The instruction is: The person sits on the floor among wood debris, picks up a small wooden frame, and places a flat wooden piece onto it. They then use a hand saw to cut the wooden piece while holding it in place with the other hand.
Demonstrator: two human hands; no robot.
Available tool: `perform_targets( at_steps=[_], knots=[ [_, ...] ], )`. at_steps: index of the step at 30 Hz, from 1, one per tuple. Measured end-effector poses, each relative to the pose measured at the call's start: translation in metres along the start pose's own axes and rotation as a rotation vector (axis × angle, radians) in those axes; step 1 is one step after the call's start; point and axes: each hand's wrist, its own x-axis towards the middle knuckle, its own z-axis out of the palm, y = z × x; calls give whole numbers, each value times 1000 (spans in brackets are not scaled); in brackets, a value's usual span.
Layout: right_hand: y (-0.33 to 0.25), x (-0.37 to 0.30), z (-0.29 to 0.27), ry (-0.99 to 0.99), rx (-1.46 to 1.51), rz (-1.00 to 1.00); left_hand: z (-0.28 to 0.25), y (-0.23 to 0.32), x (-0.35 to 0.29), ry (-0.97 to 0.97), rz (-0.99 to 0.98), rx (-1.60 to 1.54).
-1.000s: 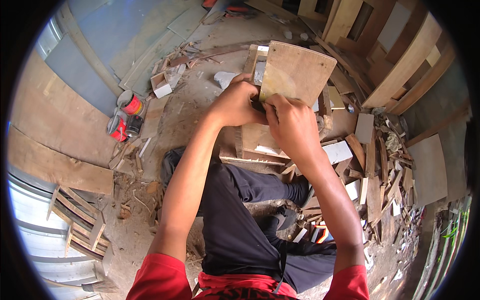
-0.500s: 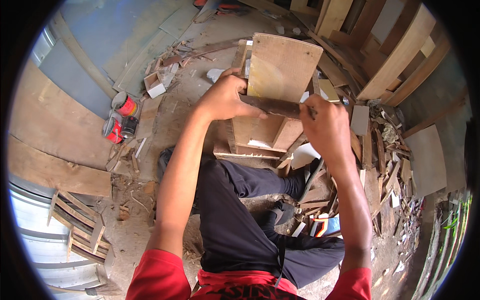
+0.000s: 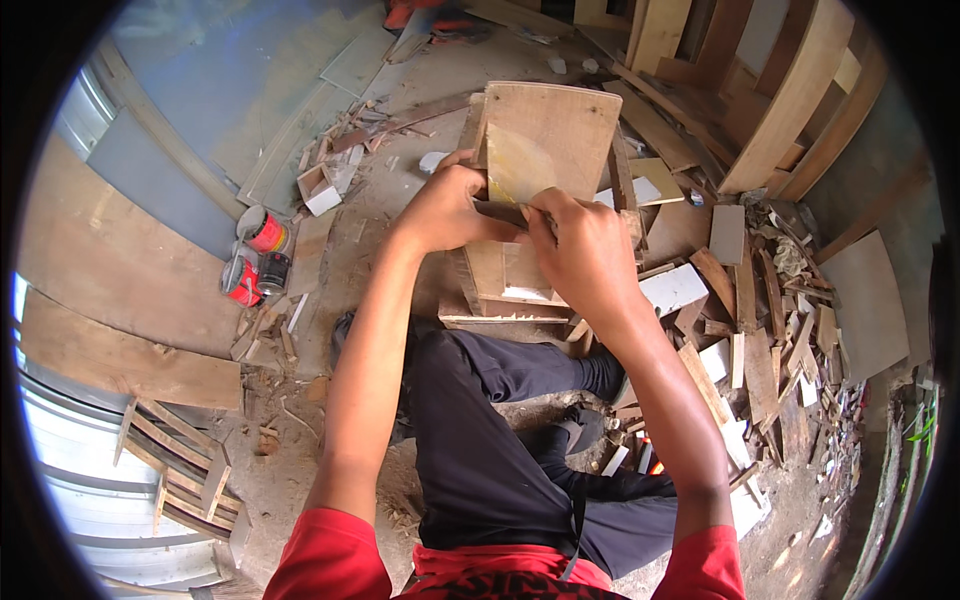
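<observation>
My left hand (image 3: 445, 205) is closed round the left end of a dark wooden strip (image 3: 497, 211), its thumb along the near side. The strip lies crosswise over a wooden frame of boards (image 3: 480, 300) in front of me. My right hand (image 3: 580, 240) is closed, with its fingertips pressed at the strip close to the left hand. Whatever it pinches is hidden by its fingers, and it covers much of the strip. Behind both hands a plywood panel (image 3: 555, 130), with a pale yellowish patch at its lower left, slopes upward.
Wood offcuts (image 3: 760, 370) lie heaped at the right, with a white block (image 3: 673, 289) among them. Long boards (image 3: 795, 100) lean at the far right. Paint cans (image 3: 262, 230) and a small open box (image 3: 318, 190) stand at the left. My bent legs (image 3: 480, 430) are close below the frame.
My right hand has slid left along the dark strip, from its right end to near my left hand. The left hand keeps its grip. The whole view has shifted slightly.
</observation>
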Motion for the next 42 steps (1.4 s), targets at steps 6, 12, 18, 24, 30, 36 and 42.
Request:
perform_targets(
  at_steps=[6,12,18,24,30,36,42],
  knots=[
    [-11,11,18,-62,-27,67,2,-5,-4,88,52,-48],
    [-6,12,23,-13,-3,-56,-2,6,-4,1,-35,6],
    [-14,18,22,-44,-31,-31,-3,-2,-7,46,-16,42],
    [9,6,-11,-83,-167,69,-1,4,0,-65,-53,-16],
    [40,-15,-65,2,-166,164,-3,-5,-6,-47,-61,24],
    [11,-13,-43,-2,24,169,1,-4,-4,11,42,0],
    [-12,7,1,-47,60,47,2,-9,-2,40,11,-23]
  ],
)
